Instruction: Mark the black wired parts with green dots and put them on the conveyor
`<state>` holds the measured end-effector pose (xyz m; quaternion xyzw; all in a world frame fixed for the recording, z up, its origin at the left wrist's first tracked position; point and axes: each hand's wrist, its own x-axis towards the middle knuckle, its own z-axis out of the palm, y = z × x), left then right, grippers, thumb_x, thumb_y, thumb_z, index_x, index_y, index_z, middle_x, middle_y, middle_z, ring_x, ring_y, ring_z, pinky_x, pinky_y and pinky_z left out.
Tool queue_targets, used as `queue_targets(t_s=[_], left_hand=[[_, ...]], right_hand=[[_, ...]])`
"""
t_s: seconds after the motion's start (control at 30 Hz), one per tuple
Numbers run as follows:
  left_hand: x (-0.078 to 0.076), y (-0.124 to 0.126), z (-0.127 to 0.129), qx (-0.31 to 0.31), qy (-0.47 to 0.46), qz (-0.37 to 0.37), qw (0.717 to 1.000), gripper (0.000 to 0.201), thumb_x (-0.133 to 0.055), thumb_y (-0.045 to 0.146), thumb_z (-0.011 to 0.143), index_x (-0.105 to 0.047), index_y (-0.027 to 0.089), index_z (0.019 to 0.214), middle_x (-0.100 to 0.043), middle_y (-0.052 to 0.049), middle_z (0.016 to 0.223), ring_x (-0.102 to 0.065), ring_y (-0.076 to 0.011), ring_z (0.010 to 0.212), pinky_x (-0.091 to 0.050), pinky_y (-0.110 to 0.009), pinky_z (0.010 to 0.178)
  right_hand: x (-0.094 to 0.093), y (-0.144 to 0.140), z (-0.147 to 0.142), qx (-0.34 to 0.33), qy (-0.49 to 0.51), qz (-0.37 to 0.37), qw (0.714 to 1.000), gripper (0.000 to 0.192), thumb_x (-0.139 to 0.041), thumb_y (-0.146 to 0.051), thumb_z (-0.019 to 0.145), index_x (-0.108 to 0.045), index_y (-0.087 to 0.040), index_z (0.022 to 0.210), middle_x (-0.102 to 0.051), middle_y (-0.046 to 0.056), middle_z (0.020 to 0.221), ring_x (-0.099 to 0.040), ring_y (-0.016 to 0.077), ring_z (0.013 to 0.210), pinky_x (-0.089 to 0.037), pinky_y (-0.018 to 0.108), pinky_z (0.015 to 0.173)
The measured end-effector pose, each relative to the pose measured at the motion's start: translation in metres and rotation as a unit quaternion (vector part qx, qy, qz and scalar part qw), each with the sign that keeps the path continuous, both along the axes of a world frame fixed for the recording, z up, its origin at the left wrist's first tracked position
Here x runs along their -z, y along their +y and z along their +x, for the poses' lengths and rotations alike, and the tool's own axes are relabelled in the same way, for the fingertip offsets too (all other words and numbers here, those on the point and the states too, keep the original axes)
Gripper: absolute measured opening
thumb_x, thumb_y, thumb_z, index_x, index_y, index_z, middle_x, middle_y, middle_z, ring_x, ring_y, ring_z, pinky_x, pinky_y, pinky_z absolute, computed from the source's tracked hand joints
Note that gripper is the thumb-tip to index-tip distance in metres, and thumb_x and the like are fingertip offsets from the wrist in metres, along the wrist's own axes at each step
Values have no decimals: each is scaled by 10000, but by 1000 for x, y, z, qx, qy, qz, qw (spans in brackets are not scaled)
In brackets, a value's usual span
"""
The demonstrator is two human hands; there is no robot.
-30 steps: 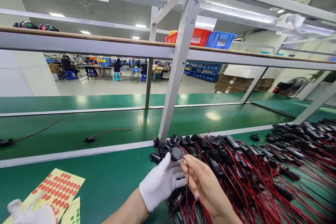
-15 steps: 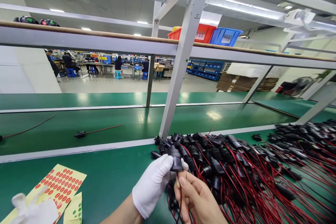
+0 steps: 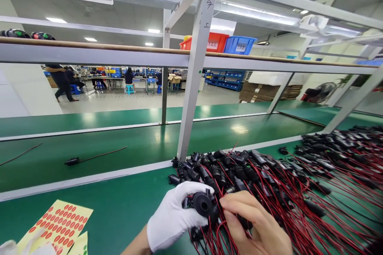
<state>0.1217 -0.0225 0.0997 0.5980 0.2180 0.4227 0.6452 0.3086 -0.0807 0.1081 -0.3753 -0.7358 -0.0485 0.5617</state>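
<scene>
My left hand point(image 3: 173, 217), in a white glove, grips a black round socket part point(image 3: 202, 203) with its open end turned towards me. My bare right hand point(image 3: 257, 227) sits just right of it, fingers curled on the part's body and red wires. Both hands are at the near left end of a big pile of black sockets with red and black wires point(image 3: 269, 183) spread over the green bench.
A yellow sheet of red dot stickers point(image 3: 56, 223) lies at the lower left. One socket with a wire point(image 3: 73, 161) rides the green conveyor belt behind. A grey frame post point(image 3: 191, 87) rises from the bench. Red and blue bins point(image 3: 227, 44) stand on the shelf. People work far behind.
My left hand turned the socket so its open end faces me and lowered it. My right hand shifted from pinching the wire to gripping beside the part. The socket on the belt drifted left.
</scene>
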Motion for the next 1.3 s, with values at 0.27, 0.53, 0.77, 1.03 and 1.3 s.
queue_targets(t_s=[0.27, 0.53, 0.77, 1.03, 1.3], left_hand=[[-2, 5, 2, -27, -82, -28, 996, 396, -861, 313, 724, -733, 218, 1086, -719, -55, 1114, -633, -234, 1082, -434, -371, 1034], [-8, 38, -10, -121, -384, -153, 902, 287, -795, 304, 821, -694, 158, 1048, -668, -59, 1070, -649, -169, 984, -477, -335, 981], [-44, 29, -65, -214, -456, -63, 862, 246, -732, 233, 876, -696, 127, 1096, -668, -64, 1072, -654, -178, 1002, -531, -324, 983], [-75, -4, -129, -324, -507, 71, 795, 281, -612, 337, 960, -675, 118, 1123, -694, -42, 1034, -684, -165, 942, -612, -312, 918], [-82, -27, -128, -383, -498, 3, 778, 436, -327, 359, 1052, -683, 109, 1081, -695, -56, 943, -708, -162, 787, -657, -307, 776]], right_hand=[[6, -1, 1, 23, 44, -63, 997, 174, -578, -126, 929, -649, -270, 995, -705, 11, 871, -694, 178, 802, -570, 284, 766], [42, 5, -55, -102, 53, -215, 970, 85, -601, -239, 946, -669, -255, 898, -702, -6, 782, -685, 153, 663, -553, 195, 606], [67, 25, -90, -168, 37, -247, 954, 204, -535, -316, 989, -637, -242, 829, -656, -8, 739, -612, 131, 598, -501, 197, 574], [-34, 49, -45, -191, 139, -291, 927, 292, -558, -487, 974, -667, -221, 922, -668, 22, 793, -637, 165, 719, -533, 258, 670], [-117, 209, 19, -39, 299, -176, 937, 220, -634, -340, 978, -649, -154, 1095, -683, 44, 1051, -675, 169, 862, -579, 353, 761]])
